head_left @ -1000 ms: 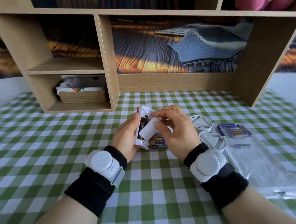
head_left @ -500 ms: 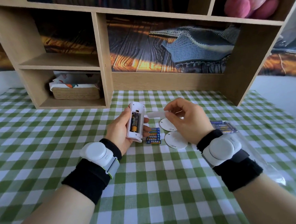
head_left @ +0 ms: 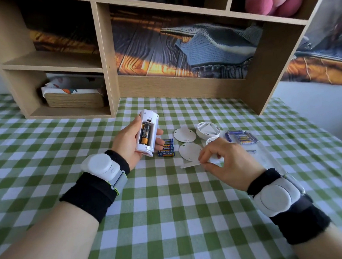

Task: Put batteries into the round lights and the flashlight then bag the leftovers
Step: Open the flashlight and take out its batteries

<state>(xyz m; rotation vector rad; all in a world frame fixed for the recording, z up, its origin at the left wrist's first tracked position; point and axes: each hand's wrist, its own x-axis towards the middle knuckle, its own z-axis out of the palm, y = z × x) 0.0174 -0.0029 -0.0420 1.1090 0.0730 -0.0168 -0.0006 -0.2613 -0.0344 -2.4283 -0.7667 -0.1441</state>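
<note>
My left hand [head_left: 127, 143] grips the white flashlight [head_left: 147, 133] upright, its back compartment uncovered with a black and gold battery inside. My right hand [head_left: 225, 162] pinches the flat white battery cover [head_left: 189, 164] low over the tablecloth. A row of blue batteries [head_left: 166, 147] lies just right of the flashlight. Two white round lids [head_left: 184, 135] [head_left: 189, 150] lie flat beside an open round light [head_left: 208, 130]; a second round light [head_left: 210, 140] peeks out behind my right hand. More blue batteries [head_left: 242, 137] rest on the clear plastic bag [head_left: 270, 159] at the right.
A wooden shelf unit [head_left: 107, 59] stands across the back of the green checked tablecloth [head_left: 166, 208]. A lined basket [head_left: 73, 95] sits in its lower left compartment. A single loose battery [head_left: 251, 151] lies on the bag.
My right hand lifted the cover off the flashlight, carried it right and lowered it toward the tablecloth. My left hand tilted the flashlight so the battery compartment faces up.
</note>
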